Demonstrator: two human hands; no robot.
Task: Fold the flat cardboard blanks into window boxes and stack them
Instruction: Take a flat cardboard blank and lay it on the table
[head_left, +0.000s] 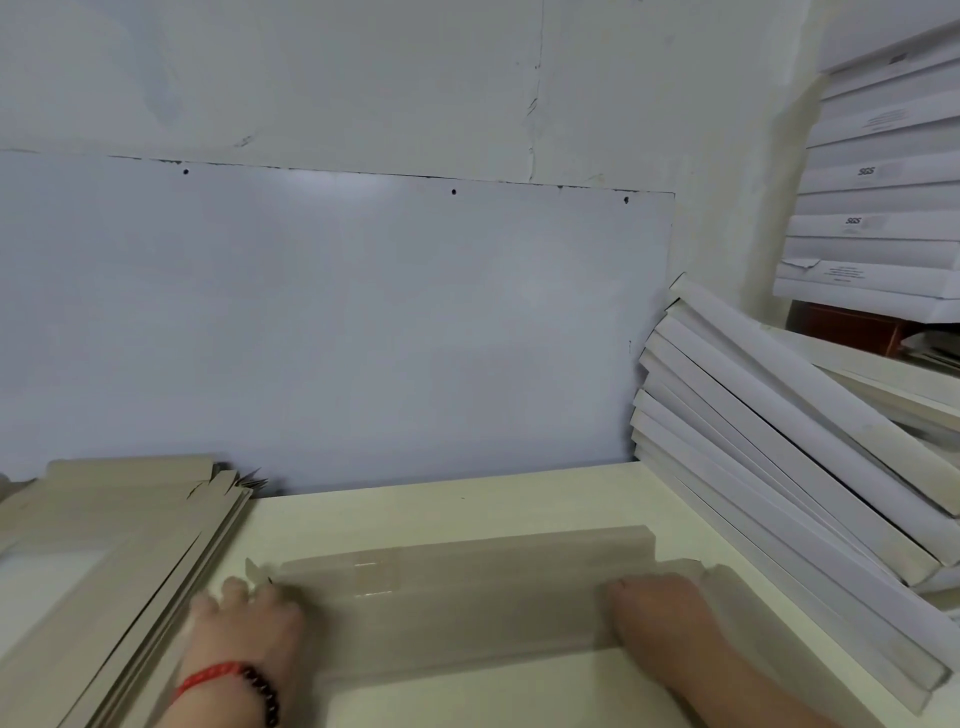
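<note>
Mid-run. Folded boxes (810, 447) lean stacked at right; flat blanks (119, 545) wait at left (many left). Current blank (467, 597) on table (467, 499), far flap raised. Left hand (249, 618) and right hand (660, 608) press it; finger state blurred, cannot tell.

Flat blanks (119, 561) left, folded boxes (779, 441) right, on table (467, 514).

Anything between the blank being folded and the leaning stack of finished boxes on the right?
Nothing visible. Both hands, left hand and right hand, already rest on the blank. Only bare table lies between it and the leaning stack, and the blank's right end nearly reaches that stack.
</note>
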